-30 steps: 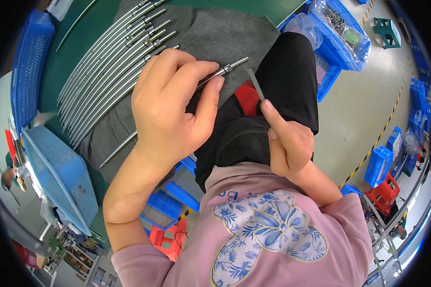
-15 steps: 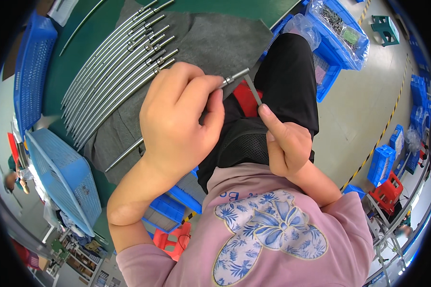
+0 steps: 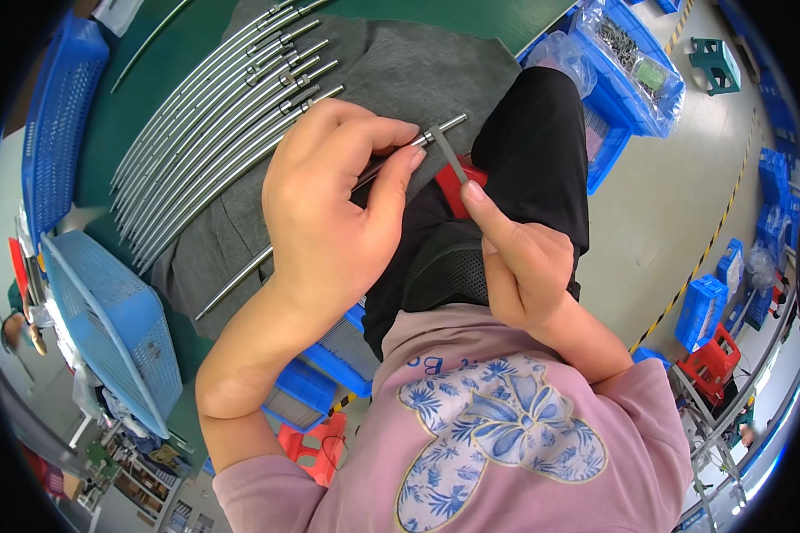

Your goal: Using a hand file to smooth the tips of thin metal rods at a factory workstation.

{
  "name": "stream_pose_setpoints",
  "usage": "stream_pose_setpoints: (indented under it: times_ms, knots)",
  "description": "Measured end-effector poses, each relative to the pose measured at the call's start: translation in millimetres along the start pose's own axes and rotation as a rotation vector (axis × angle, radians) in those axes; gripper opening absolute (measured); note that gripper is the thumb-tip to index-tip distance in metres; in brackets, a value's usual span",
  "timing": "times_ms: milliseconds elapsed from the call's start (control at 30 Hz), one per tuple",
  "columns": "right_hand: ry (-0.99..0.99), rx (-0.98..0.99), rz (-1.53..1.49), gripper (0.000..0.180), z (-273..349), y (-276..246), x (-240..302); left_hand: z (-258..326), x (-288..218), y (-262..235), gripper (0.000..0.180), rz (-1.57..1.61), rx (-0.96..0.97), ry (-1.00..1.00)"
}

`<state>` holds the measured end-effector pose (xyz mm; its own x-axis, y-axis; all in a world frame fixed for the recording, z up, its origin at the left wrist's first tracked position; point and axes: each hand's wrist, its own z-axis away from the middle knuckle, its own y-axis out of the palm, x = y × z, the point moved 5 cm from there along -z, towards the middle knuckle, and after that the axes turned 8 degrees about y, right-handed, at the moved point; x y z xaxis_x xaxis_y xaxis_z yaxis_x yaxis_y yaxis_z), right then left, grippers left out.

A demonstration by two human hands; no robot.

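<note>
My left hand point(image 3: 329, 200) is closed on a thin shiny metal rod point(image 3: 233, 290), pinching it between thumb and fingers near a small collar. The rod's tip points up and to the right past the fingertips; its long end runs back under my wrist. In my right hand point(image 3: 532, 266) is a narrow flat grey file point(image 3: 451, 156), the index finger stretched along it. Its far end touches the rod at the collar. Several similar metal rods point(image 3: 209, 147) with collars lie side by side beyond my left hand, on a dark grey cloth point(image 3: 418, 67).
A green table point(image 3: 196, 44) lies under the cloth. Blue baskets point(image 3: 120, 306) stand at the left. Blue bins point(image 3: 609, 147) with bagged metal parts sit at the upper right. A red stool point(image 3: 316, 449) is below my left arm; a green stool point(image 3: 716, 64) stands on the floor.
The file has shifted from the rod's tip back to its collar. The rod's tip has moved slightly up, and my left fingers have straightened a little.
</note>
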<state>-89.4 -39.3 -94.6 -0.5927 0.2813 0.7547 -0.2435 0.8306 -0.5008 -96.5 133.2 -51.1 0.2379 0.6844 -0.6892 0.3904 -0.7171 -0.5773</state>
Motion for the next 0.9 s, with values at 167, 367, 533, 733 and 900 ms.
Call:
stream_pose_setpoints:
  times_ms: [167,367,533,733,900]
  knots:
    - [0.044,0.039,0.134,0.056,-2.7,-1.3,5.9,-0.1,2.0,4.3,0.013,-0.010,-0.004,0.044]
    - [-0.018,0.098,0.294,0.062,-34.2,4.7,11.3,0.2,1.5,4.8,0.016,-0.004,-0.017,0.087]
    - [-0.047,0.114,0.274,0.067,-18.5,-3.6,11.5,-1.6,0.7,7.8,0.015,0.012,-0.006,0.081]
    - [0.084,0.330,0.226,0.054,-17.7,-13.1,15.8,1.9,1.8,7.7,0.015,0.033,0.008,0.067]
    - [0.090,0.303,0.175,0.056,-48.8,-4.3,22.6,1.8,0.8,6.4,0.016,0.009,-0.019,0.098]
